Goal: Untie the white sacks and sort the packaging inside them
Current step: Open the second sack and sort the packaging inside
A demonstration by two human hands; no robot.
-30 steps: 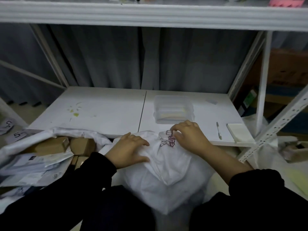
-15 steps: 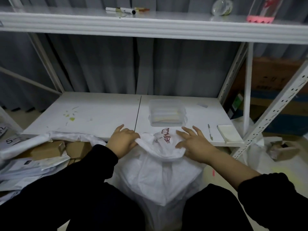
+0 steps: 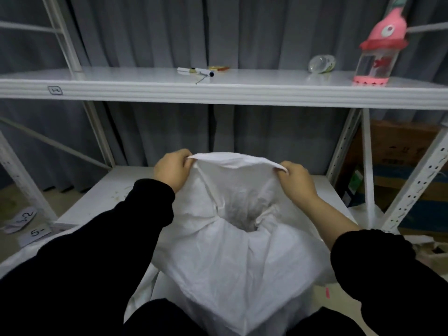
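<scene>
Sack (image 3: 232,263) stood before the lower shelf (image 3: 116,190), between the person's legs. Left hand (image 3: 172,169) and right hand (image 3: 297,180) each pinched its rim, stretched taut between them. Its neck looked cinched by a cord (image 3: 210,192); a harder pull might tighten the knot or tip it over. Readable writing: a boxed mark like "H" on the upper shelf (image 3: 242,93), and floor slips (image 3: 36,232) marked "5-" and "-2".

Handwritten mark (image 3: 55,90) on the front edge of the upper shelf (image 3: 218,94): a boxed letter, looks like an H turned on its side. Down on the floor at left, one paper slip (image 3: 36,235) reads "5-", and the rest is hidden. A second slip (image 3: 24,218) beside it shows "-2"; its first character is unclear. The print on the cardboard box (image 3: 400,151) at right is too blurred to read.
</scene>
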